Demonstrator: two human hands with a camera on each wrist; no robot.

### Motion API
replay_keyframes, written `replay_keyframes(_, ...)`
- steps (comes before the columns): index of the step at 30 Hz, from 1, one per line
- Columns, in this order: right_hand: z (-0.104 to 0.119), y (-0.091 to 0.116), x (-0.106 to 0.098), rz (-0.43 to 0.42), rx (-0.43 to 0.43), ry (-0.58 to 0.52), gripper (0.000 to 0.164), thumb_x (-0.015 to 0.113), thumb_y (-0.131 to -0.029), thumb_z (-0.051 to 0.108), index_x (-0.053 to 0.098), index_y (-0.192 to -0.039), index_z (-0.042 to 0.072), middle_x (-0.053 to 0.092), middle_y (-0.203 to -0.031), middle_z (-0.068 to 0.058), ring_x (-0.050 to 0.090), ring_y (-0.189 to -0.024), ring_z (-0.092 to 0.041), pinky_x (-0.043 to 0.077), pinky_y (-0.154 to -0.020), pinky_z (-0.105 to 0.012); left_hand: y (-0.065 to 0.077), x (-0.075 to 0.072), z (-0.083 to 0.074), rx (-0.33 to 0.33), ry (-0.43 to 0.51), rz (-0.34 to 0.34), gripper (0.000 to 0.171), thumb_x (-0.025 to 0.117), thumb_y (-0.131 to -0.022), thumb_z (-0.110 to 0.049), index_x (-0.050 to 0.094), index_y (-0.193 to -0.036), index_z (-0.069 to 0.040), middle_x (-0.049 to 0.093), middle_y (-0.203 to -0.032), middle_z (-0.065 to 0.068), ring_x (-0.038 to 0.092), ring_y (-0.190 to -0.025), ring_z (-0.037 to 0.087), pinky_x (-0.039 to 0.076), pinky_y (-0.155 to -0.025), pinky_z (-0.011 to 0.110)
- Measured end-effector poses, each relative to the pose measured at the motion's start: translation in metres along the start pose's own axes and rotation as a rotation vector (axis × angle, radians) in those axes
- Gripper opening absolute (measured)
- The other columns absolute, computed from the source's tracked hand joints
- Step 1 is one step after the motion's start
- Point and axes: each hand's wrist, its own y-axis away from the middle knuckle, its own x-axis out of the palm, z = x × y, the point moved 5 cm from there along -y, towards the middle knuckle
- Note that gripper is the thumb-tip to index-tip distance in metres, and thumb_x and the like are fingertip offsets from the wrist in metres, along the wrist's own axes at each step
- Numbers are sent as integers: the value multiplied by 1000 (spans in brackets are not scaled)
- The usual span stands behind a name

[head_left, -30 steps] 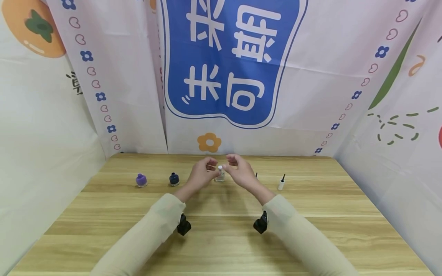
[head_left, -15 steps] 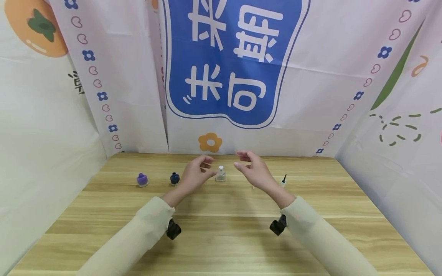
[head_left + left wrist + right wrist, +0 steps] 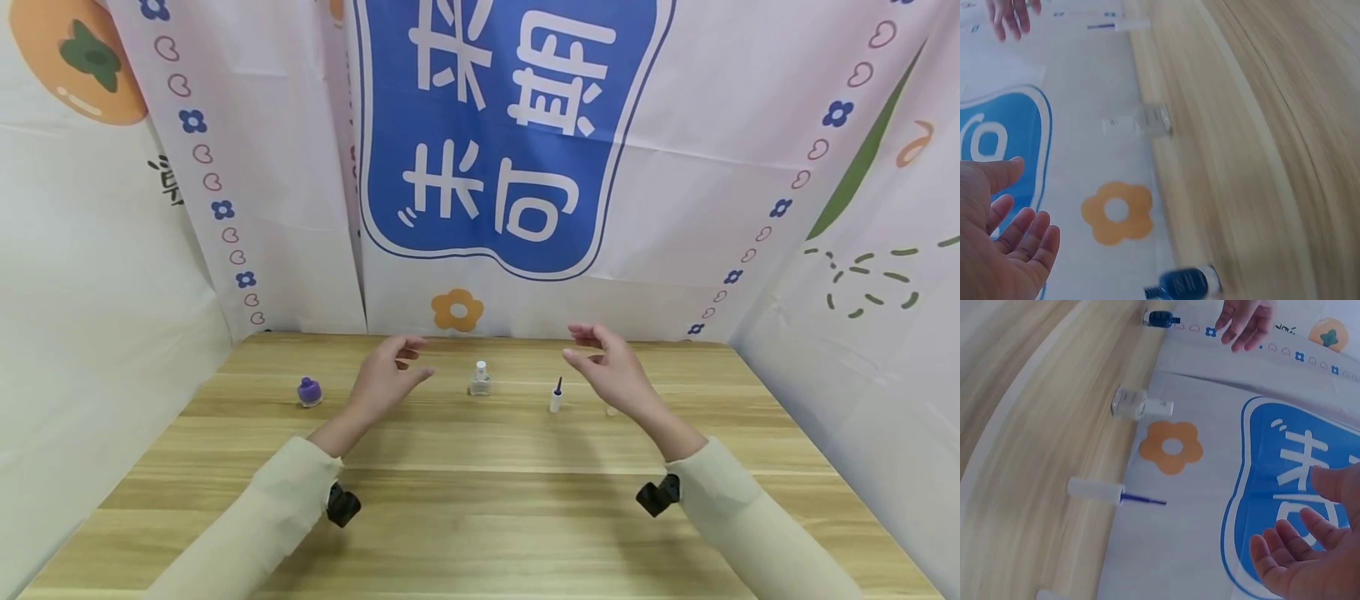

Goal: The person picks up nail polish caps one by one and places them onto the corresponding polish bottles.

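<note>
My left hand [image 3: 384, 377] hovers over the table with relaxed fingers, holding nothing. It hides the uncapped dark blue nail polish bottle [image 3: 1186, 284] in the head view. At the middle stands a clear nail polish bottle [image 3: 480, 382] with its white cap on. My right hand [image 3: 617, 377], loosely spread, hangs above the right side, also holding nothing. Left of it a white cap [image 3: 555, 402] stands with its purple-stained brush pointing up. Below the right wrist, a second white cap [image 3: 611, 411] is mostly hidden; its end shows in the right wrist view.
An uncapped purple nail polish bottle [image 3: 309, 392] stands at the far left of the row. Everything rests on a wood-grain table [image 3: 480, 517]. A printed white cloth [image 3: 660, 283] hangs right behind the table's back edge.
Both hands have moved apart from the clear bottle, the left one to the left and the right one to the right. The bottles and caps stay in place.
</note>
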Motion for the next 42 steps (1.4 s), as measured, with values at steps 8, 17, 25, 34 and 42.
replay_keyframes(8, -26, 11, -23, -47, 39, 44, 47, 63, -96, 21, 49, -134, -4, 53, -132, -18, 48, -122, -33, 45, -96, -47, 5, -20, 26, -47, -45, -38, 41, 75, -85, -10, 58, -121, 2, 59, -120, 19, 55, -108, 36, 47, -91, 48)
replay_keyframes(17, -55, 27, -40, -67, 94, 98, 50, 62, -97, 23, 45, -135, -6, 50, -134, -22, 46, -123, -37, 44, -97, -51, 8, -27, 52, -144, -99, -22, 48, 74, -86, -14, 54, -127, 3, 52, -126, 23, 49, -113, 38, 43, -95, 50)
replay_keyframes(25, -77, 34, -48, -59, 169, 97, 55, 64, -96, 20, 41, -137, -9, 46, -134, -28, 45, -123, -43, 41, -99, -54, 12, -23, 74, -256, -142, 27, 62, 74, -86, -13, 42, -137, 5, 42, -135, 27, 44, -120, 44, 40, -98, 54)
replay_keyframes(34, -105, 36, -47, -3, 300, 57, 63, 68, -92, 19, 36, -139, -10, 44, -134, -32, 44, -124, -47, 43, -98, -52, 15, -14, 94, -335, -181, 93, 70, 74, -86, -16, 36, -141, 5, 44, -134, 27, 47, -118, 42, 43, -95, 54)
replay_keyframes(42, -120, 38, -42, 104, 349, 46, 66, 69, -91, 15, 34, -138, -15, 43, -134, -36, 44, -122, -49, 41, -99, -55, 17, -10, 104, -377, -169, 129, 71, 74, -85, -15, 36, -140, 6, 47, -132, 30, 49, -118, 44, 42, -97, 55)
